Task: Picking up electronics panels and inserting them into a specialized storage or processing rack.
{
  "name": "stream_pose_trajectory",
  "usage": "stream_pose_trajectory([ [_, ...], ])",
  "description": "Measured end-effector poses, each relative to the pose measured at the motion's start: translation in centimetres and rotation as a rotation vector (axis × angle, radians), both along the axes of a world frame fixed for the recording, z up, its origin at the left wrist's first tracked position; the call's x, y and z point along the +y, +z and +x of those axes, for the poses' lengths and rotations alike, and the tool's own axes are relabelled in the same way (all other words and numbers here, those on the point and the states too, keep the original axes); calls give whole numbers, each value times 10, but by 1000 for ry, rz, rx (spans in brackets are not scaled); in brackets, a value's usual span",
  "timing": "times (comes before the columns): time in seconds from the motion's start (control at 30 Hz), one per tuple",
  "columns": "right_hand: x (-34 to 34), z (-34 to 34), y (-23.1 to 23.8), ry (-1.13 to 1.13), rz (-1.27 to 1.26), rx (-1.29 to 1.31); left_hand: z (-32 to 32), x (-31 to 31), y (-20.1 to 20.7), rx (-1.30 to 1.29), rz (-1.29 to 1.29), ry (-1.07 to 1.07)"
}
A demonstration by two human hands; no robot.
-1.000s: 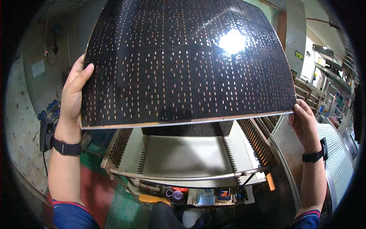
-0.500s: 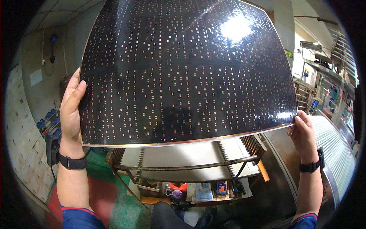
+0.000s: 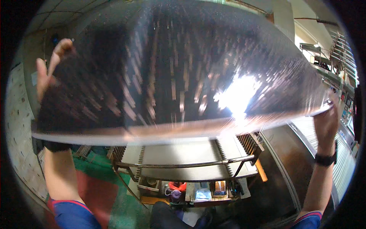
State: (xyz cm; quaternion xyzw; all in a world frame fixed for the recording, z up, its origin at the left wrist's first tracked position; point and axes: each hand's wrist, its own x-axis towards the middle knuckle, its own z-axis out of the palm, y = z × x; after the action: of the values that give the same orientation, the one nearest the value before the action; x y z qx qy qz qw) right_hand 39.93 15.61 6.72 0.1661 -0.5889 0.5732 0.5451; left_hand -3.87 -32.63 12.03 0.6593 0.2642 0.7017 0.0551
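Note:
A large black circuit board panel (image 3: 164,84), with rows of small copper-coloured pads smeared by motion, is held up before me. It is tilted, and its copper-edged near side faces me under a bright glare. My left hand (image 3: 45,82) is at the panel's left edge, thumb and fingers apart around it; the panel covers part of the hand. At the right near corner, my right hand (image 3: 327,118) grips the edge, its fingers blurred and partly hidden.
Below the panel stands a metal slotted rack (image 3: 185,166) with comb-like rails. A purple jug (image 3: 175,195), red item and blue packet (image 3: 203,192) sit on its lower shelf. To the right is a ribbed, light-coloured surface (image 3: 345,168); at left, a pale wall (image 3: 19,126).
The panel has come nearer and tilted flatter, its near edge looming wider. Both hands have moved outward with it; my left hand's fingers have spread.

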Motion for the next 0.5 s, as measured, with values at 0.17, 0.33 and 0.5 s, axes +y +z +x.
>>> stream_pose_trajectory([
  [0.17, 3, -15, 154, 483, 431, -84, -30, 0, 70, 157, 281, 919],
  [0.33, -26, -83, 127, -504, 514, 105, -41, 44, 33, -57, 71, 1301],
  [0.5, -5, -98, 131, -1341, 679, -116, -104, 70, -3, -208, 83, 860],
])
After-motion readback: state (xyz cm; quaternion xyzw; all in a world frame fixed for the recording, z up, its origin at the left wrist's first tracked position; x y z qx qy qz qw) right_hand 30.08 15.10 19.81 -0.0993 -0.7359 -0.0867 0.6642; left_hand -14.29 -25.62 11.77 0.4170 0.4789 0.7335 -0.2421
